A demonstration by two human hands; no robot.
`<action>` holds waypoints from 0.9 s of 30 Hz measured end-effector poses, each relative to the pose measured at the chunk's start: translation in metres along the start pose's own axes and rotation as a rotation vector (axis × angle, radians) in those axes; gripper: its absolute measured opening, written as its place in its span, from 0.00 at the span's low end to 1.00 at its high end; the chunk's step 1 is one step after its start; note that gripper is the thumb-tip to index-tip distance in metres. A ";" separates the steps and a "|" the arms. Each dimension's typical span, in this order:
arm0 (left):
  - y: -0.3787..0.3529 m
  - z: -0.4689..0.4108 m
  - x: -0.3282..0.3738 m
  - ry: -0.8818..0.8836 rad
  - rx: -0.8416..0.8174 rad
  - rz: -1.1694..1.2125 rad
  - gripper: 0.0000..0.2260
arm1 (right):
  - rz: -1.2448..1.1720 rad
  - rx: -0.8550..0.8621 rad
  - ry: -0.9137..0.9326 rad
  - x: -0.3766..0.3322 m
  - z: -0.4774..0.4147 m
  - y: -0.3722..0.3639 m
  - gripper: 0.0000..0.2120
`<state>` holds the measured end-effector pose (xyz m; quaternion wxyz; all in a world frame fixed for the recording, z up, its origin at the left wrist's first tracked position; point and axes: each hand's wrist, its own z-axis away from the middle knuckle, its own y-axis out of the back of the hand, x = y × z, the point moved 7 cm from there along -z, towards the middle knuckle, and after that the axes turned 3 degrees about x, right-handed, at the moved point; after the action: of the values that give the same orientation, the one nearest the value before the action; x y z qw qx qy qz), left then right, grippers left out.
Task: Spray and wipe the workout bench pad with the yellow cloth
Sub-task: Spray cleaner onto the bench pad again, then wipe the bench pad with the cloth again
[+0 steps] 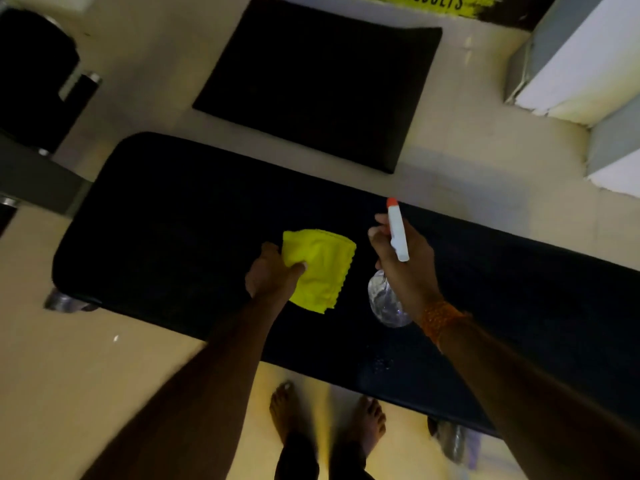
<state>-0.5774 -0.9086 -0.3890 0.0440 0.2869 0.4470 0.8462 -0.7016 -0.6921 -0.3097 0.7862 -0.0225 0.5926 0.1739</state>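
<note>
Gripping yellow cloth (pixel 320 268) at centre of black bench pad (pixel 173 220), left hand (pixel 272 271); right hand (pixel 405 263) clutches spray bottle (pixel 389 285) just beside; black floor mat (pixel 318 84) at 12 o'clock, bare feet (pixel 287 410) at 6.

the only readable lettering sits at the 12 o'clock edge of the view, on a yellow brush-stroke banner (pixel 433 3) painted on the dark base of the wall. dark capitals there spell "results", with their tops cut off by the frame. a fragment of another letter precedes the word but cannot be read. nothing else carries legible text.
</note>
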 end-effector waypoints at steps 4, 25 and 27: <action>0.008 -0.003 -0.004 -0.088 -0.044 0.201 0.22 | -0.035 -0.001 0.012 -0.012 -0.006 -0.025 0.13; 0.106 0.059 -0.047 -0.219 0.003 0.593 0.24 | 0.240 -0.121 0.175 -0.035 -0.003 -0.115 0.35; 0.098 0.064 -0.039 -0.230 -0.031 0.574 0.23 | 0.265 -0.130 0.172 -0.029 -0.001 -0.107 0.33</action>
<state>-0.4936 -0.9332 -0.3019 -0.1422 0.4945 0.3269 0.7927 -0.6774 -0.7998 -0.3007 0.6995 -0.0099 0.6430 0.3117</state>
